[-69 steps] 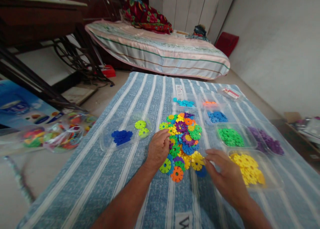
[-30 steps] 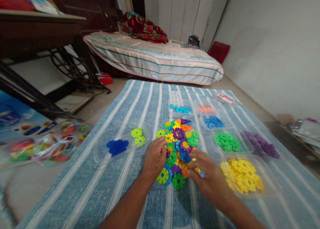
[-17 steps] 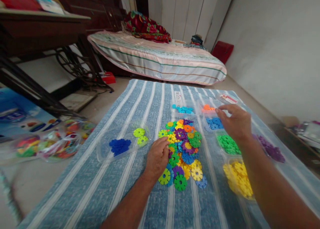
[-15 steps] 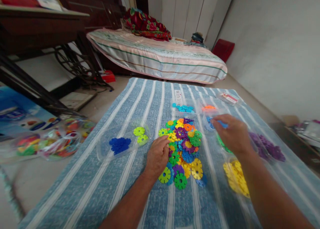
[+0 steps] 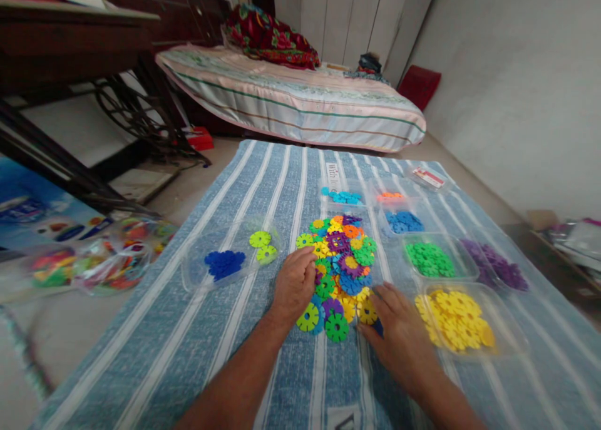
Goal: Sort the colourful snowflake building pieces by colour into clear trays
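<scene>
A heap of notched, flower-shaped plastic discs (image 5: 337, 286) in many colours lies in the middle of the cloth. At its left edge is my left hand (image 5: 293, 283), fingers curled together; what they hold, if anything, is hidden. My right hand (image 5: 399, 333) reaches to the heap's lower right, thumb and fingers apart around a yellow disc (image 5: 367, 311). Part of a dark blue disc shows under that palm. Clear trays on the right hold yellow discs (image 5: 457, 320), green discs (image 5: 429, 259), purple discs (image 5: 495, 265) and blue discs (image 5: 402, 221).
Farther back, trays hold light blue discs (image 5: 345, 197) and orange discs (image 5: 389, 196). A left tray (image 5: 190, 273) has dark blue and lime discs. A clear box with a label (image 5: 428, 178) sits at the far right corner. Bags of colourful pieces (image 5: 113, 264) lie left of the striped cloth (image 5: 225, 217).
My right hand has come back from above the blue tray to the heap's lower right edge. My left hand stays by the heap. The view has shifted slightly.
</scene>
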A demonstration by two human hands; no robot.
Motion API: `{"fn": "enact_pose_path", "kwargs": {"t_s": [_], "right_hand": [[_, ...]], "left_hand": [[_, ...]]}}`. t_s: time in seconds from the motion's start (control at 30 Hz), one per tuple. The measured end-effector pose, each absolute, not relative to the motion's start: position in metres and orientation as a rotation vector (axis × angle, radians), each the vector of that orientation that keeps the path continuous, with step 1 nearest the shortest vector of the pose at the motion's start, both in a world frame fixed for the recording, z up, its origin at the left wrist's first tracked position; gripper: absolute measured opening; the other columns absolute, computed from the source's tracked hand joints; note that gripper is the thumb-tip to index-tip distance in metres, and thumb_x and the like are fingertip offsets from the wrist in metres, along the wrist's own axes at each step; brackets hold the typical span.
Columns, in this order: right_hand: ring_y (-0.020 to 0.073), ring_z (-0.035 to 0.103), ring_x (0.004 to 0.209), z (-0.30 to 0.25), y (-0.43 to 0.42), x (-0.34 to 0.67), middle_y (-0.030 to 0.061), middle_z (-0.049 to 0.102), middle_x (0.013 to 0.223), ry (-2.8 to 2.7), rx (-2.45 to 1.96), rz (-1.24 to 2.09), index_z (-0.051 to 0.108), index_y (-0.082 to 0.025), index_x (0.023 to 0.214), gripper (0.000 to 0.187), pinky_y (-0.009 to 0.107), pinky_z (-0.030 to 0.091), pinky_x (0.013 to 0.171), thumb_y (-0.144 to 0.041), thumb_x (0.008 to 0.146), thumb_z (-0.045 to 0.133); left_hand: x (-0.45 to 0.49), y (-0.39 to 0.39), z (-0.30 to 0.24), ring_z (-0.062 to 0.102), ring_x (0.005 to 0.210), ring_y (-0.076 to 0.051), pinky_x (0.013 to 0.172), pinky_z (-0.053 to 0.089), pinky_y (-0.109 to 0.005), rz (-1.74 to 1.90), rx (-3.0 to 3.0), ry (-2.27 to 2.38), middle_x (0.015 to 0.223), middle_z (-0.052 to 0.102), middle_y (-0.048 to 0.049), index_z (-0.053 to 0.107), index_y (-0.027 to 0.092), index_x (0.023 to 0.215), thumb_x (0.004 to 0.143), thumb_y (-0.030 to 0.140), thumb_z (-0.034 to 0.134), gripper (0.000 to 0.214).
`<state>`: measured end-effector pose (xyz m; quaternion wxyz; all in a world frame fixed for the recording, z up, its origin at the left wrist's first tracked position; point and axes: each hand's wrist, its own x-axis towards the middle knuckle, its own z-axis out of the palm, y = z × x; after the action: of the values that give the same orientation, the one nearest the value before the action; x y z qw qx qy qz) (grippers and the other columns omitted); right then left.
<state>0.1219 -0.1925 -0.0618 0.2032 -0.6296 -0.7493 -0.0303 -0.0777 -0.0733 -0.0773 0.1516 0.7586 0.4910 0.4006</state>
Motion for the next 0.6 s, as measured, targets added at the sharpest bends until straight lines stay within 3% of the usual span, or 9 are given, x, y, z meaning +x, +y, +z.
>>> {"fn": "enact_pose_path", "kwargs": {"t_s": [0.2, 0.43, 0.6], "right_hand": [[0.0349, 0.049, 0.118, -0.071, -0.205, 0.125, 0.0174, 0.058, 0.119, -2.055, -1.818, -0.144, 0.057, -0.015, 0.111, 0.036, 0.052, 0.048, 0.089, -0.035, 0.081, 0.059], [0.034, 0.053, 0.11, -0.066, -0.215, 0.125, 0.0152, 0.06, 0.112, -2.036, -1.877, -0.077, 0.057, -0.016, 0.102, 0.031, 0.051, 0.047, 0.091, -0.025, 0.074, 0.065], [0.0268, 0.06, 0.084, -0.055, -0.217, 0.123, 0.007, 0.064, 0.088, -1.978, -1.921, 0.013, 0.057, -0.021, 0.086, 0.018, 0.041, 0.051, 0.073, -0.021, 0.069, 0.065]], "left_hand": [[-0.078, -0.074, -0.076, 0.059, 0.107, -0.02, 0.095, 0.049, -0.042, 1.148, 2.175, 1.412, 0.111, 0.066, -0.0074, 0.064, 0.019, 0.095, 0.085, 0.018, 0.043, 0.023], [-0.078, -0.074, -0.077, 0.059, 0.107, -0.02, 0.096, 0.049, -0.042, 1.144, 2.168, 1.415, 0.11, 0.067, -0.0074, 0.064, 0.019, 0.094, 0.085, 0.018, 0.043, 0.023], [-0.078, -0.073, -0.076, 0.06, 0.106, -0.02, 0.095, 0.049, -0.041, 1.139, 2.184, 1.41, 0.109, 0.067, -0.008, 0.064, 0.019, 0.093, 0.085, 0.018, 0.042, 0.023]]}}
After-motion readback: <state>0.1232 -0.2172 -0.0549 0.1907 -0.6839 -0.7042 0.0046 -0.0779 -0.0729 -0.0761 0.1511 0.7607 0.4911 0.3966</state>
